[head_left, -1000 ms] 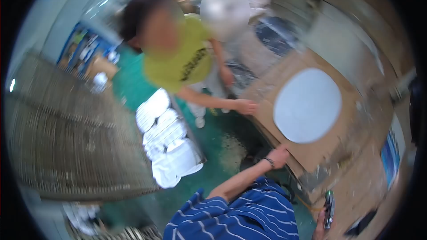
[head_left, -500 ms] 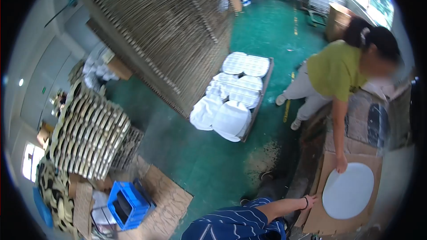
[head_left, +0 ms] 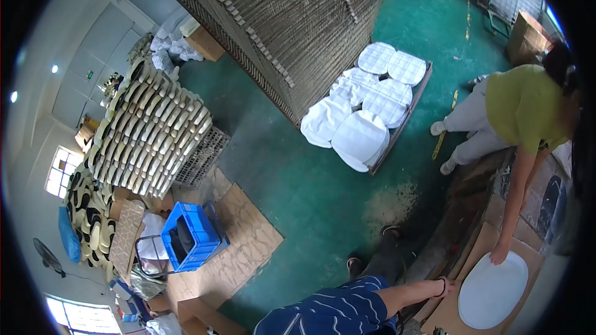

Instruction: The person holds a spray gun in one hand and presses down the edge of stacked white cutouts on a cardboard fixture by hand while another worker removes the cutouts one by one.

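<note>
My right hand [head_left: 449,287], with a dark band at the wrist, rests at the left edge of a brown cardboard sheet [head_left: 475,264] on the workbench. Its fingers look stretched out, with nothing seen in them. Just right of it lies a white oval pad [head_left: 493,291], flat on the cardboard, its edge a short way from my fingertips. A co-worker's hand [head_left: 500,253] touches the pad's far edge. My left hand is out of view.
A co-worker in a yellow-green top [head_left: 518,108] leans over the bench. White cushions [head_left: 360,142] fill a low pallet beside a tall slatted stack [head_left: 279,31]. Left stand a blue crate [head_left: 189,236] and piled curved pieces [head_left: 146,130]. Flattened cardboard [head_left: 248,229] covers some green floor.
My view has turned left and down, so the pallet, bench and co-worker appear further right. My right hand stays at the cardboard's edge, and the co-worker's hand remains at the pad.
</note>
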A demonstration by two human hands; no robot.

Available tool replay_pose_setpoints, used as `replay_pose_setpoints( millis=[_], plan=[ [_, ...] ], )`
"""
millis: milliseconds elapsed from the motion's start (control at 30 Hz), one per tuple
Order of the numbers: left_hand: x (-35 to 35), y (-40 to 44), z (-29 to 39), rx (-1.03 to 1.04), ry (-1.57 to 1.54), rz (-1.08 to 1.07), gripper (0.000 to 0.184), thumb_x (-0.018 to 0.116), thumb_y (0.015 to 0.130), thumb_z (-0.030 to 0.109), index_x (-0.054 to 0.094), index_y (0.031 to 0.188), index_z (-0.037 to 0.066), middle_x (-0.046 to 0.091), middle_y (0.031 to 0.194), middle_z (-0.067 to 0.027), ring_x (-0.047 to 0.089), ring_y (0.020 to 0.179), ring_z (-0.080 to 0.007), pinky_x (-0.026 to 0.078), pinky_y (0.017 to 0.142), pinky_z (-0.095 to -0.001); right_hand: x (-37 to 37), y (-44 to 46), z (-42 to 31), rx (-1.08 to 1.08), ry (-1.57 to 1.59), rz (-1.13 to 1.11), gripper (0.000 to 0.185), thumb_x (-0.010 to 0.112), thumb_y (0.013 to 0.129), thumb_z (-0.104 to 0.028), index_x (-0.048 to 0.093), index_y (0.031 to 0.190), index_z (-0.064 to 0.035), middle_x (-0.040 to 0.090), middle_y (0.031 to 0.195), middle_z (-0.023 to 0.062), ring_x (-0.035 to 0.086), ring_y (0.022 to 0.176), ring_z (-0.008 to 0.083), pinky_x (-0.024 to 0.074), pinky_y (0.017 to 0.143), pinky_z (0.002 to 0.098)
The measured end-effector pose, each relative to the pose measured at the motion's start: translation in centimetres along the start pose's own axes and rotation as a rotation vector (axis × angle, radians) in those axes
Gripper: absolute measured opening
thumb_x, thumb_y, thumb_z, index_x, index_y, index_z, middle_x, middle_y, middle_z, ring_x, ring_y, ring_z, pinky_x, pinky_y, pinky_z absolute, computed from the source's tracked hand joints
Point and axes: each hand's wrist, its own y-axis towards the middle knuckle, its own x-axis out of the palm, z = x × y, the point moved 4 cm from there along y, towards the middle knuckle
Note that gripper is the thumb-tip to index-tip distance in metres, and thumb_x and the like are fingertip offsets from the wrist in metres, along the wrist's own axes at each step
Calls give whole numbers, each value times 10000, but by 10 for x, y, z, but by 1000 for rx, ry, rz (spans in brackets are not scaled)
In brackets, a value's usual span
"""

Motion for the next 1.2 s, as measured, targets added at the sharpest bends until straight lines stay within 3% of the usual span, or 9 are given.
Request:
replay_pose_setpoints(
  millis=[100,133,367,567,600,700,800,1100,1200],
  plan=[
    [4,2,-4,-37,-52,-36,780,934,692,285,672,1422,197,233,1706,-52,229,1589,-266,491,1076,-477,10,14,4,-32,19,-57,499,697,989,-174,597,1457,-32,666,1095,48,598,975,158,502,900,318],
    [6,4,-3,-16,-42,-74,1034,1001,588,327,567,1513,168,174,1748,-23,170,1615,-261,479,1118,-443,14,22,2,-50,30,-70,501,699,986,-168,598,1456,-29,667,1091,47,597,969,155,501,893,315],
    [14,10,-9,96,-16,2,975,973,593,278,596,1484,156,245,1700,-21,136,1617,-274,467,1136,-467,51,86,-19,-205,143,-97,514,711,961,-128,600,1448,-8,674,1060,41,591,926,131,497,845,294],
    [3,-16,-20,112,-136,63,589,714,852,313,652,1420,170,340,1693,-106,267,1587,-323,447,1177,-470,20,63,-37,-227,227,246,526,722,940,-93,602,1442,10,680,1034,36,587,889,110,494,803,276],
    [-52,-55,-11,152,-23,-275,599,698,864,288,629,1433,111,303,1710,-119,248,1593,-326,450,1176,-457,11,25,-35,-177,230,386,528,724,937,-87,602,1441,13,681,1030,36,586,883,107,493,796,273],
    [-50,-56,-22,278,-109,8,430,700,792,124,732,1209,26,279,1683,-223,244,1575,-414,410,1209,-463,0,-31,-137,112,189,721,524,730,922,-40,601,1427,18,719,1046,146,674,897,213,528,832,327],
    [-57,-60,-27,346,-89,-4,347,801,779,155,715,1093,37,228,1713,-199,174,1603,-403,371,1239,-446,-9,-54,-176,343,232,831,544,737,919,-39,586,1438,25,723,1073,154,686,914,233,536,843,343],
    [-75,-61,-28,439,-93,-157,282,798,813,147,698,1064,63,174,1744,-161,193,1602,-378,399,1214,-451,-9,-99,-233,260,145,881,653,771,821,50,575,1443,21,706,1041,191,702,870,335,553,768,347],
    [-80,-58,-27,427,-106,-218,305,808,830,164,687,1093,68,177,1734,-217,183,1599,-422,302,1271,-436,-10,-94,-237,241,194,893,645,775,819,28,589,1436,0,691,974,187,684,812,335,542,741,353]
  ],
)
